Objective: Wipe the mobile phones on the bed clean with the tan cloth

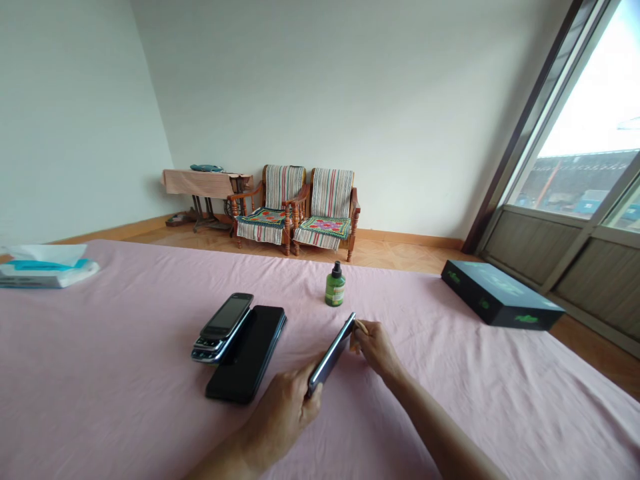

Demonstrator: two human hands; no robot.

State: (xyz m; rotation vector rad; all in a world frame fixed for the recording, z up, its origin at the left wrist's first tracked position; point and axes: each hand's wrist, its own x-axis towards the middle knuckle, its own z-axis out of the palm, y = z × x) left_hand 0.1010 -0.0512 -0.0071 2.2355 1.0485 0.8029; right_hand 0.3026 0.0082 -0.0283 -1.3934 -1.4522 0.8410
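Note:
My left hand grips the near end of a smartphone, which is held up on its edge, tilted away from me. At the phone's far end, my right hand is closed on a small tan cloth held against the phone's right face. Left of my hands, a black smartphone lies flat on the pink cloth. Overlapping its left side are slider phones, stacked together. A green bottle with a black cap stands just beyond the held phone.
A black box with green print lies at the right. At the far left is a tissue pack. Beyond the cloth's far edge stand two wooden chairs and a small covered table against the wall. A glazed door is at right.

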